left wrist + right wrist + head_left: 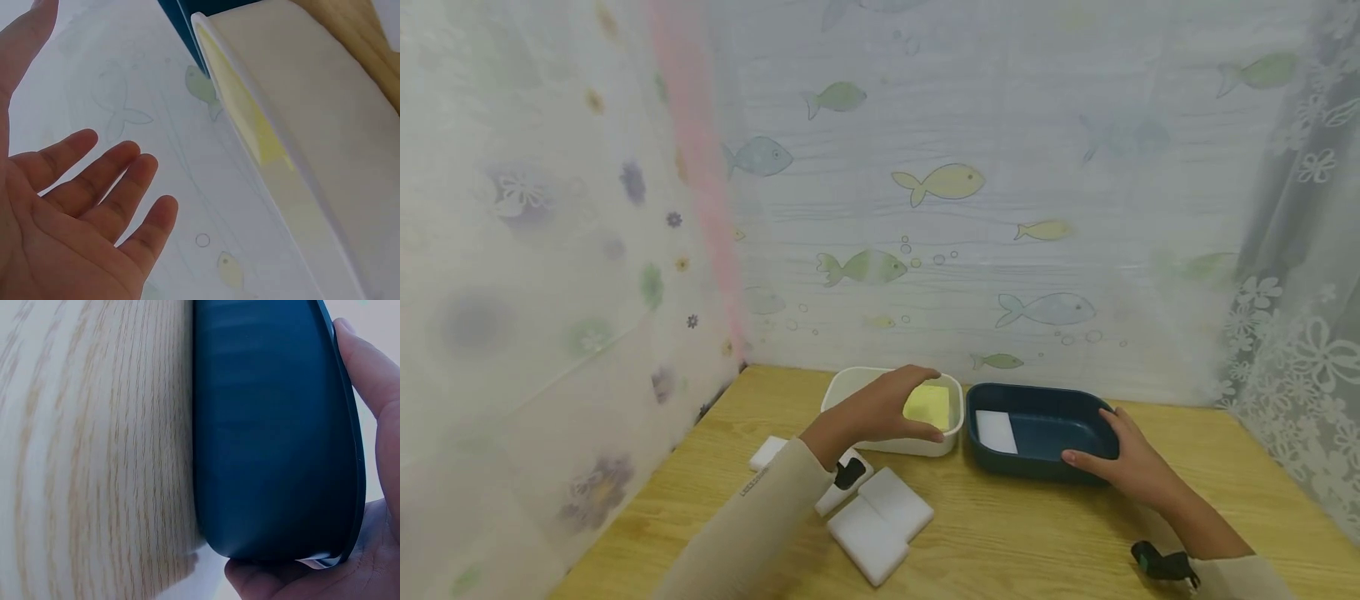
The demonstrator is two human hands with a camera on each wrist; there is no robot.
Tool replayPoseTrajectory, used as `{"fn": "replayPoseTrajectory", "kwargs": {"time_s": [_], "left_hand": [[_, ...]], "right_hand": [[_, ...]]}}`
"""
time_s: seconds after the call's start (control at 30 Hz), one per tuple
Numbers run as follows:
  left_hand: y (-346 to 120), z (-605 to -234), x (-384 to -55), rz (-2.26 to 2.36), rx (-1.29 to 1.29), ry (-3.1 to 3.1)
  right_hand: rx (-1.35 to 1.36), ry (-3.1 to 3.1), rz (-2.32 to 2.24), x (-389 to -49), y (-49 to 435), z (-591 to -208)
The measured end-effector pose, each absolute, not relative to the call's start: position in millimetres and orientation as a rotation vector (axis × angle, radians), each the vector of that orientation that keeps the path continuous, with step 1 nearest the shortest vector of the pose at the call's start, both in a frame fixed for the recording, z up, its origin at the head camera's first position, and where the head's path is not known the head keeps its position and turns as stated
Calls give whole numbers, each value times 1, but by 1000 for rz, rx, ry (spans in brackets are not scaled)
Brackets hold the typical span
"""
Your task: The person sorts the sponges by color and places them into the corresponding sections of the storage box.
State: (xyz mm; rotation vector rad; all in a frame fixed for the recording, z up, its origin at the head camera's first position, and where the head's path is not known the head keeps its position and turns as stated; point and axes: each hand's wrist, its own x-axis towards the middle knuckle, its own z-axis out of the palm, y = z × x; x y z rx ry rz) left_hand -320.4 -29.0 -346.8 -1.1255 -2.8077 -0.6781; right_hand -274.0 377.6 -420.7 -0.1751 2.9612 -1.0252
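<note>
My left hand (891, 408) hovers over a white plastic basin (902, 444), its fingers loosely bent and holding nothing. Inside that basin lies a yellow square piece (928, 406), also visible in the left wrist view. Around the right end of a dark blue basin (1045, 471) my right hand (1131, 458) is placed, thumb at the front rim and fingers at the far side. The right wrist view has the blue basin's outer wall (275, 437) between thumb and fingers. A white rectangular block (996, 432) lies at the left inside the blue basin.
White foam-like blocks (880, 521) overlap on the wooden table (1000, 542) before the white basin. Another white piece (767, 452) lies left, partly behind the left forearm. The two basins stand side by side before a fish-patterned curtain (940, 250). Black straps (1161, 562) circle the wrists.
</note>
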Motion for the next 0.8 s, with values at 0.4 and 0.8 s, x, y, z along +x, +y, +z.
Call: {"fn": "replayPoseTrajectory", "kwargs": {"time_s": [0.4, 0.8], "left_hand": [[-59, -353, -297, -716, -1177, -2729], [-89, -366, -270, -735, -1272, -2690]], "right_hand": [[-167, 2965, -1024, -272, 380, -422], [-179, 2963, -1028, -274, 377, -421]]}}
